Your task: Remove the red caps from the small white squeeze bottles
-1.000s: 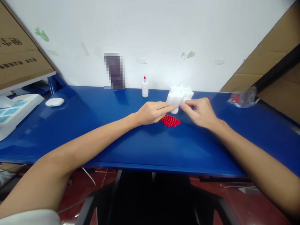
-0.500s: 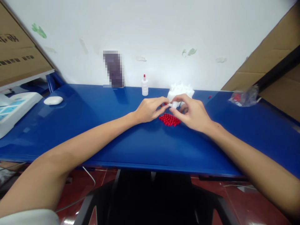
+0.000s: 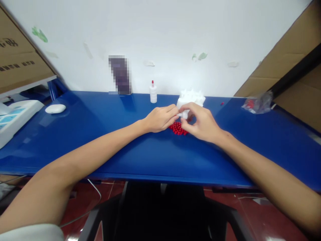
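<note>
My right hand (image 3: 200,122) pinches the wide base of a white nozzle cap (image 3: 185,115) between thumb and fingers. Its narrow tip points left, into the fingertips of my left hand (image 3: 162,118). Those left fingers are pressed together at the tip; the small red cap seen between them a moment ago is now covered. Under both hands lies a heap of small red caps (image 3: 177,128), partly hidden by the fingers. Just behind the hands stands a group of white nozzle caps (image 3: 191,96) with pointed tips.
A white squeeze bottle (image 3: 153,93) with a red tip stands near the wall. One loose red cap (image 3: 222,103) and a clear plastic bag (image 3: 260,103) with red pieces lie to the right. At the left are a white mouse-like object (image 3: 55,108) and a white device (image 3: 21,115).
My left fingers have closed further over the nozzle's tip, and the red between them has gone from sight. Both hands remain above the red heap. The view has shifted slightly.
</note>
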`<state>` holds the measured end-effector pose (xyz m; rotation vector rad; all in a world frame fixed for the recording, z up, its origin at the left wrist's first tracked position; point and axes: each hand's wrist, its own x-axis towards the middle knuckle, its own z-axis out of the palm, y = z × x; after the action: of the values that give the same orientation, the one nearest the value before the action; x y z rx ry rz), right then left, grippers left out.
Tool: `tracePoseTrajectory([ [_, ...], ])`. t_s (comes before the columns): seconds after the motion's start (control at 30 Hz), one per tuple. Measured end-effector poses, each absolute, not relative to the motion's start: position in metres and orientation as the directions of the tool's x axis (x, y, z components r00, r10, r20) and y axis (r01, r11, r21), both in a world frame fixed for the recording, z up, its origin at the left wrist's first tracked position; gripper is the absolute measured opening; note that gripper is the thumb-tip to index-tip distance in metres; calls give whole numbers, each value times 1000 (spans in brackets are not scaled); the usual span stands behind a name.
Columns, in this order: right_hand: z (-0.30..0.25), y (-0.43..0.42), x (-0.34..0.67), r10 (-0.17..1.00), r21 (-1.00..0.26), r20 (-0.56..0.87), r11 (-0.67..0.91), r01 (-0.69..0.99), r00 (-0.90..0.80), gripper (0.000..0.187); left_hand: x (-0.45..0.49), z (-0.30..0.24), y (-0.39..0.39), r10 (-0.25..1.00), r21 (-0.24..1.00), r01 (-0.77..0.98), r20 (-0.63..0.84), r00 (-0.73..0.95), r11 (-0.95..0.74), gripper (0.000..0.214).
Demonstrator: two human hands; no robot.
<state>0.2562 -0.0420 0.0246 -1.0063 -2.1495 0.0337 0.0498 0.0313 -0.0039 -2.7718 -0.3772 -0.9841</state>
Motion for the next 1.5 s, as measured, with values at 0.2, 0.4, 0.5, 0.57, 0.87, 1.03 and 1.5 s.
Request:
tracePoseTrajectory([
  [0.2, 23, -41, 253, 600, -253, 641, 754, 606, -479, 24, 51, -6, 32, 100, -147, 257, 657, 747, -955, 28],
  [0.4, 24, -38, 255, 457, -100, 679, 833, 544, -575, 29, 52, -8, 34, 67, -149, 236, 700, 711, -960, 27],
  [0.5, 21, -35, 258, 423, -28, 687, 828, 560, -591, 30, 52, -9, 35, 95, -98, 223, 693, 715, -970, 29],
  [0.57, 18, -31, 259, 385, 19, 708, 828, 561, -592, 29, 52, -9, 35, 132, -38, 215, 681, 721, -976, 31],
  [0.87, 15, -19, 265, 209, 234, 724, 822, 519, -658, 30, 56, -11, 31, 231, 168, 159, 674, 702, -973, 37],
  [1.03, 14, -15, 264, 68, 300, 770, 839, 454, -635, 37, 61, -11, 24, 284, 295, 100, 690, 666, -950, 36],
  [1.5, 19, -20, 255, 117, 208, 867, 799, 564, -485, 37, 75, 9, 3, 475, 641, -120, 669, 572, -758, 38],
])
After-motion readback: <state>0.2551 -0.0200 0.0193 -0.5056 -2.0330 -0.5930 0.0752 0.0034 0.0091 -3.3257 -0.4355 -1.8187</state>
